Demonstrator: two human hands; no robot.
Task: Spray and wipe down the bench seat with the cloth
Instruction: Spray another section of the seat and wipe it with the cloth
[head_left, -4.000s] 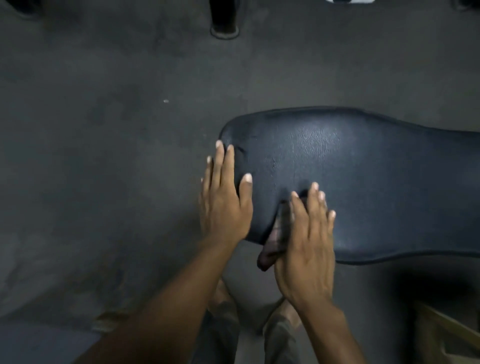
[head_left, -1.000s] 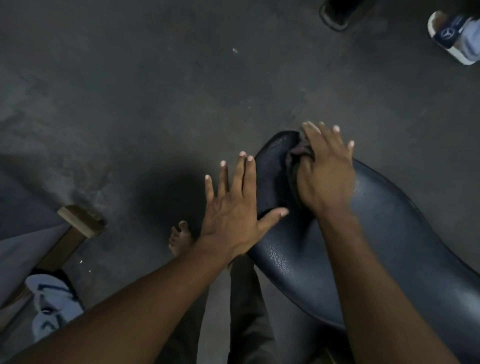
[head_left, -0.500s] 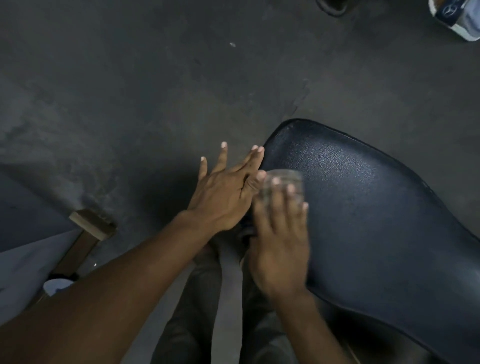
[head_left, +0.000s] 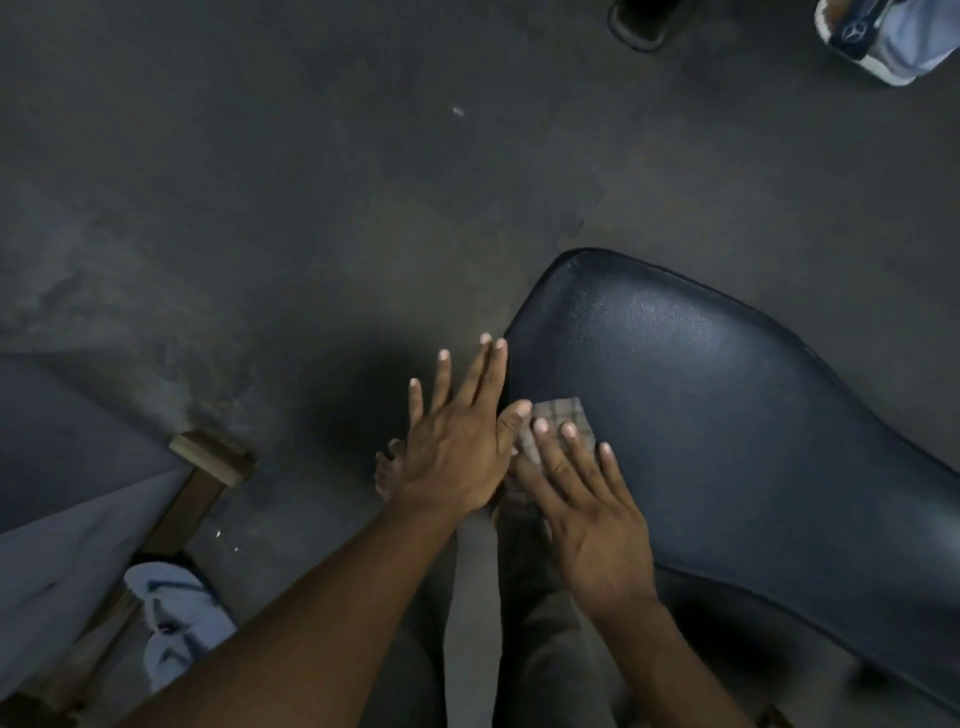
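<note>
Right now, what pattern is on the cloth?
The cloth is a pale grey check, seen in the head view.

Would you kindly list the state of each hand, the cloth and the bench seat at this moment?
left hand: open, fingers straight, resting against the seat's near edge.
right hand: open, flat, pressing the cloth onto the seat.
cloth: checked, lying flat under the right fingers, one corner showing.
bench seat: dark, with a faint sheen near its rounded end; whether it is wet, I cannot tell.
</note>
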